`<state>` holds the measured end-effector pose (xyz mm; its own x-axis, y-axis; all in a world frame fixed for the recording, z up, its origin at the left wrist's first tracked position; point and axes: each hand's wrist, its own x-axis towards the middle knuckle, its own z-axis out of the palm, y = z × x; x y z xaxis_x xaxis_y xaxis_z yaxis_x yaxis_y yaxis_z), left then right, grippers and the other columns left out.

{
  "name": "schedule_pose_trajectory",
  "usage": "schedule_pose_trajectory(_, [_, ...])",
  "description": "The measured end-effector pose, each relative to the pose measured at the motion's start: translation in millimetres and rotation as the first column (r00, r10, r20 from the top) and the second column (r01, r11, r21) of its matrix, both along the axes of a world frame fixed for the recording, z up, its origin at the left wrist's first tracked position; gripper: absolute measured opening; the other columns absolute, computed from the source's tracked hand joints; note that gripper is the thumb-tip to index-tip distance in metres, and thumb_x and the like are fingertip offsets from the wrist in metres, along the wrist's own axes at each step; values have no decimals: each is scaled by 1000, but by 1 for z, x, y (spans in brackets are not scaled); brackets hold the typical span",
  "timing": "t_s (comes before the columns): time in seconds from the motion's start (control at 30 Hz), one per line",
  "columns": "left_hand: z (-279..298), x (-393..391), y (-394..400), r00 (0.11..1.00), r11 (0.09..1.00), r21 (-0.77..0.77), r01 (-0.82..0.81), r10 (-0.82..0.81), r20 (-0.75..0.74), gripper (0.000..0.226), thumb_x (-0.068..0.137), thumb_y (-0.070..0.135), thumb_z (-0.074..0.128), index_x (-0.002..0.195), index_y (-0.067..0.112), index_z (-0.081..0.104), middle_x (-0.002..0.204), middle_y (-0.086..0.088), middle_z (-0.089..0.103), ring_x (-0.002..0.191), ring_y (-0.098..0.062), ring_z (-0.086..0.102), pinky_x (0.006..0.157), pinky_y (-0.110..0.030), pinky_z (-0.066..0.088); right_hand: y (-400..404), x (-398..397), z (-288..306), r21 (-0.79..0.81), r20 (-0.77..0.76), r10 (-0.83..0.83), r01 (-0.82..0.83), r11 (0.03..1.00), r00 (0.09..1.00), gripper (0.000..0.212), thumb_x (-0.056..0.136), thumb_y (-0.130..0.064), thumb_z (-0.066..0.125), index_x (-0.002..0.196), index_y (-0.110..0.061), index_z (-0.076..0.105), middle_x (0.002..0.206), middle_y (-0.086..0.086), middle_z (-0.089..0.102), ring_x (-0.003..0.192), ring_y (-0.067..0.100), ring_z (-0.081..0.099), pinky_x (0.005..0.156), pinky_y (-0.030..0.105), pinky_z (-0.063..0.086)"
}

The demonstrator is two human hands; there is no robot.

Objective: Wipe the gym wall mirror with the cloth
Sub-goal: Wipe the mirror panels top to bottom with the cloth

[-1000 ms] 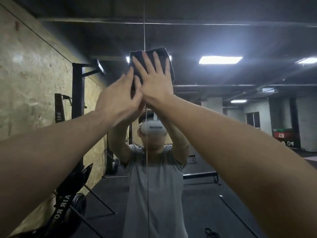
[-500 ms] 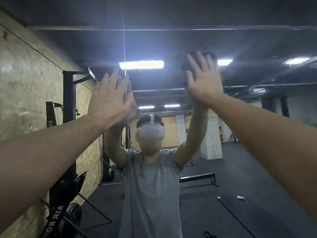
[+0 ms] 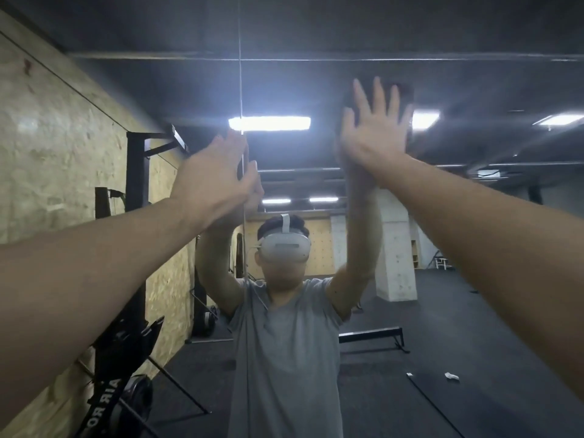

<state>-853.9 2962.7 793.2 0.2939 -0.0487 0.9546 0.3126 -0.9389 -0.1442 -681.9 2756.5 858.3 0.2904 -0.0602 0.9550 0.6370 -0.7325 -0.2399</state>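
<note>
Your right hand [image 3: 376,134] is spread flat with straight fingers, pressing the dark cloth [image 3: 401,96] against the mirror [image 3: 474,216], high up and to the right of the vertical seam [image 3: 240,74] between the panes. Only the cloth's edges show past your fingers. Your left hand [image 3: 215,178] is flat and holds nothing, lying right at the seam, lower than the cloth; it seems to lean on the glass, though actual contact is hard to confirm.

Nothing pins the cloth except your flat palm. If you ease the pressure during a stroke, it will likely slide out and fall to the floor. A bare palm leaning on the glass would probably leave prints on the part being cleaned. Reaching this high, you may also skip patches near the top edge.

A second ago both hands were bunched together at the seam with the cloth just beside it. The cloth has since swept well to the right of the seam, while your left hand has opened out and stayed near it.
</note>
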Motion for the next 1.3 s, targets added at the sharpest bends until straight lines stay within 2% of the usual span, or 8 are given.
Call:
schedule_pose_trajectory(0.2, [0,-3,12,999,997,72,-34,37,-39,53,103,44,31,147,16,42,149,-7,48,124,-29,58,99,-44,49,92,-61,37,-276,104,103,-71,958,989,62,105,-49,20,165,-39,6,173,-4,-4,159,26,-10,124,58,-13])
schedule_pose_trajectory(0.43, [2,-2,14,997,995,87,-57,62,-49,61,97,46,25,146,19,48,149,-3,50,128,-23,55,101,-44,49,115,-68,30,-465,236,159,-33,885,959,56,106,-51,21,162,-46,16,173,-8,7,160,22,-1,127,53,-7])
schedule_pose_trajectory(0.6, [4,-4,9,992,991,82,-105,111,-64,57,101,43,28,149,16,44,156,-2,42,126,-27,56,100,-43,49,67,-42,21,-364,192,112,-35,931,975,58,104,-51,26,161,-47,19,173,-9,8,159,21,1,128,48,-4])
schedule_pose_trajectory(0.77, [7,-5,10,986,989,82,-125,133,-104,58,105,45,28,157,20,33,164,0,33,134,-25,53,104,-40,49,-14,7,13,-72,51,13,-10,997,999,63,101,-55,23,163,-42,17,173,0,8,159,27,4,128,50,0])
schedule_pose_trajectory(0.9, [7,-4,10,983,989,84,-119,129,-130,58,106,46,29,157,19,32,167,1,28,143,-22,45,110,-39,45,-50,29,8,114,-101,32,-21,993,994,63,104,-54,23,164,-40,12,174,4,2,159,30,-3,127,53,-6])
schedule_pose_trajectory(1.0, [5,-5,11,990,993,70,-90,97,-101,57,105,44,28,157,20,32,164,4,30,137,-21,49,107,-41,48,-42,23,10,170,-139,49,-25,985,989,61,104,-51,22,163,-44,9,174,1,0,159,30,-5,126,56,-8])
schedule_pose_trajectory(1.17, [3,-8,17,995,997,75,-23,31,-99,50,104,43,33,151,24,35,151,5,42,126,-18,55,97,-38,53,-12,2,21,125,-124,61,-45,991,990,58,106,-49,22,163,-45,9,174,-4,-1,159,28,-7,125,55,-10])
schedule_pose_trajectory(1.3, [11,-18,32,990,989,145,-11,31,-136,51,101,39,35,149,24,40,154,4,45,132,-19,51,109,-40,43,58,-32,42,-11,-1,64,-64,998,998,59,105,-52,21,162,-46,12,174,-4,3,159,28,-4,124,60,-8])
